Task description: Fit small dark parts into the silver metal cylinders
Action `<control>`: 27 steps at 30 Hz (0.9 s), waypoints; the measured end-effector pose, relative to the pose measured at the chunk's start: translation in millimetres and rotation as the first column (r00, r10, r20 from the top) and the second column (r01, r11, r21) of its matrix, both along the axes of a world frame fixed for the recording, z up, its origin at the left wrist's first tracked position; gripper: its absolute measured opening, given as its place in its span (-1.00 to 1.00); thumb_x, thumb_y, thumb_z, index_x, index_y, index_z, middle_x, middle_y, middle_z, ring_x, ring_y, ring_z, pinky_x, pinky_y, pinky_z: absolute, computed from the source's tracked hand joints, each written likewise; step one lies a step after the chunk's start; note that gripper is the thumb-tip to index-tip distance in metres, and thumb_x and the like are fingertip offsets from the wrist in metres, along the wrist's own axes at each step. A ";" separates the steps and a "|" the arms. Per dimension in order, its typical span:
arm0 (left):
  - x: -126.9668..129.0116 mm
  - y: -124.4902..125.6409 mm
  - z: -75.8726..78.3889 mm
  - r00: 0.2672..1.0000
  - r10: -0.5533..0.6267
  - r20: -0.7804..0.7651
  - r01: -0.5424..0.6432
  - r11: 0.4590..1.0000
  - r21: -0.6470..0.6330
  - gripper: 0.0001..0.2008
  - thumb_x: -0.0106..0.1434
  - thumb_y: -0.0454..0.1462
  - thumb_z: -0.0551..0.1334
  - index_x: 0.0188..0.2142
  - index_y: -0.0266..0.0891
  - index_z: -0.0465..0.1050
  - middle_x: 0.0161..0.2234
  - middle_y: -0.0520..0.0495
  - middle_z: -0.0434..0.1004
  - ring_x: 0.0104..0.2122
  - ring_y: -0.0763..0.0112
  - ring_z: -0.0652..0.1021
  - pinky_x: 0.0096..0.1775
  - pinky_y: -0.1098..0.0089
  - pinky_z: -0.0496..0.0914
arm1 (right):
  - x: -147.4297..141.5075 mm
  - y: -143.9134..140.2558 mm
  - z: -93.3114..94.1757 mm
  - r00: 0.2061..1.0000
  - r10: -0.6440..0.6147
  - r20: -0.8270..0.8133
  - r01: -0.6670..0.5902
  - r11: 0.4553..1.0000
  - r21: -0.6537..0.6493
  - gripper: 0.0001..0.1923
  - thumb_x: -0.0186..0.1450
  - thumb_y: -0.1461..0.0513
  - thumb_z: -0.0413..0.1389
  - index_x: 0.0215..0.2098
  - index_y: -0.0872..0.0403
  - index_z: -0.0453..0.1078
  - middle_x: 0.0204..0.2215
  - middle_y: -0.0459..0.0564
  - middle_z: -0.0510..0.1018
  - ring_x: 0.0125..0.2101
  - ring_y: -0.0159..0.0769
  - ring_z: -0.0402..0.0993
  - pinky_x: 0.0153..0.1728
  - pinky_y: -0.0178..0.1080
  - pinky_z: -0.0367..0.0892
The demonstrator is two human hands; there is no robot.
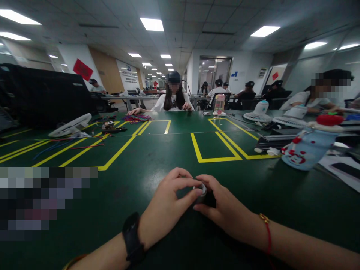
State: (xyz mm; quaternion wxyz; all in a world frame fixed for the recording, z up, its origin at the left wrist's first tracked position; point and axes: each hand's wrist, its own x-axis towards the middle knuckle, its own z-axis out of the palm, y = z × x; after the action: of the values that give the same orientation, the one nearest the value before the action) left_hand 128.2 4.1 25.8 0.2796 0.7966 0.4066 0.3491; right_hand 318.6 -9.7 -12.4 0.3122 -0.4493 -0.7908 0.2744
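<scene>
Both hands meet low in the middle of the dark green table mat (135, 176), wrists resting near its front edge. The left hand (165, 204), with a black watch band (132, 237) on its wrist, curls its fingers (180, 176) over a small round silver-and-black part (201, 191) and presses the thumb tip against its near side. The right hand (225, 210), wearing a thin red string bracelet (267, 230), closes on the same part from the other side, thumb and fingers pinching it between them. The part sits just above the mat between the two hands; most of it is hidden by fingers, so what it is cannot be told, though it looks like a short cylinder with a pale top.

Yellow tape lines (216, 150) mark rectangles on the mat beyond the hands. To the right lies a pale blue bottle with red decorations (306, 148), tipped on its side. At the far left a white desk fan (71, 125) lies by loose red and blue wires (67, 144). Across the table a person in a white top (173, 99) rests both hands on the mat beside a heap of coloured wires (137, 118), and a clear pink-tinted water bottle (219, 104) stands upright near the middle.
</scene>
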 end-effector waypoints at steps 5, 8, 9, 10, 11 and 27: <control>2.9 -0.7 4.7 0.997 0.065 0.047 -0.066 0.998 0.015 -0.85 0.26 -0.21 0.21 -0.33 -0.09 0.58 -0.27 -0.01 0.43 -0.24 0.33 0.45 -0.18 0.35 0.35 | 0.9 -2.1 6.2 0.999 -0.010 0.031 0.011 1.000 -0.025 -0.58 0.16 0.17 0.16 -0.02 -0.02 0.24 -0.09 -0.05 0.39 -0.12 -0.30 0.32 -0.07 -0.16 0.27; 4.5 -1.3 4.4 0.999 0.020 0.031 -0.019 0.999 -0.033 -0.87 0.23 -0.21 0.24 -0.29 -0.07 0.58 -0.23 -0.01 0.43 -0.21 0.32 0.46 -0.15 0.35 0.36 | 1.0 -2.3 7.8 0.999 -0.013 0.034 0.015 0.999 -0.036 -0.61 0.16 0.18 0.17 -0.05 -0.02 0.26 -0.12 -0.07 0.40 -0.15 -0.32 0.33 -0.10 -0.18 0.26; 6.0 -1.5 4.7 0.999 0.018 0.028 -0.017 0.999 -0.048 -0.88 0.22 -0.21 0.24 -0.29 -0.07 0.58 -0.23 -0.01 0.43 -0.22 0.33 0.46 -0.16 0.35 0.36 | 1.0 -2.1 7.8 0.999 -0.011 0.031 0.012 0.999 -0.043 -0.61 0.16 0.18 0.17 -0.05 -0.02 0.26 -0.13 -0.07 0.41 -0.15 -0.32 0.33 -0.10 -0.19 0.26; 7.6 -1.6 5.3 0.999 0.025 0.028 -0.023 0.998 -0.056 -0.88 0.22 -0.22 0.25 -0.30 -0.08 0.58 -0.24 -0.01 0.43 -0.23 0.33 0.46 -0.18 0.36 0.36 | 1.0 -2.0 7.7 1.000 -0.010 0.029 0.012 0.999 -0.051 -0.61 0.15 0.18 0.18 -0.05 -0.02 0.26 -0.12 -0.08 0.41 -0.14 -0.33 0.32 -0.10 -0.19 0.25; 8.8 -1.5 6.0 0.999 0.037 0.029 -0.036 0.998 -0.058 -0.88 0.22 -0.22 0.24 -0.32 -0.09 0.58 -0.26 -0.01 0.43 -0.25 0.34 0.46 -0.20 0.36 0.36 | 0.8 -1.9 7.5 1.000 -0.011 0.028 0.013 0.998 -0.058 -0.60 0.15 0.18 0.18 -0.05 -0.02 0.26 -0.12 -0.08 0.41 -0.14 -0.33 0.32 -0.10 -0.20 0.25; -22.9 13.1 -30.5 0.947 -0.046 -0.317 0.030 0.998 -0.055 -0.87 0.20 -0.16 0.27 -0.26 0.12 0.59 -0.13 0.03 0.45 -0.11 0.21 0.40 -0.07 0.18 0.23 | -2.3 -7.2 10.8 0.999 -0.054 -0.003 0.054 0.998 -0.007 -0.65 0.11 0.26 0.15 -0.13 0.00 0.25 -0.22 -0.14 0.44 -0.24 -0.44 0.36 -0.21 -0.34 0.27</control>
State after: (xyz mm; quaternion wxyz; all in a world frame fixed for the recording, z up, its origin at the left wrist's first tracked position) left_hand 105.3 17.3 -4.7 0.2369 0.8429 0.4396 0.2005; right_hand 316.3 -16.9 -1.6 0.3193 -0.4713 -0.7768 0.2694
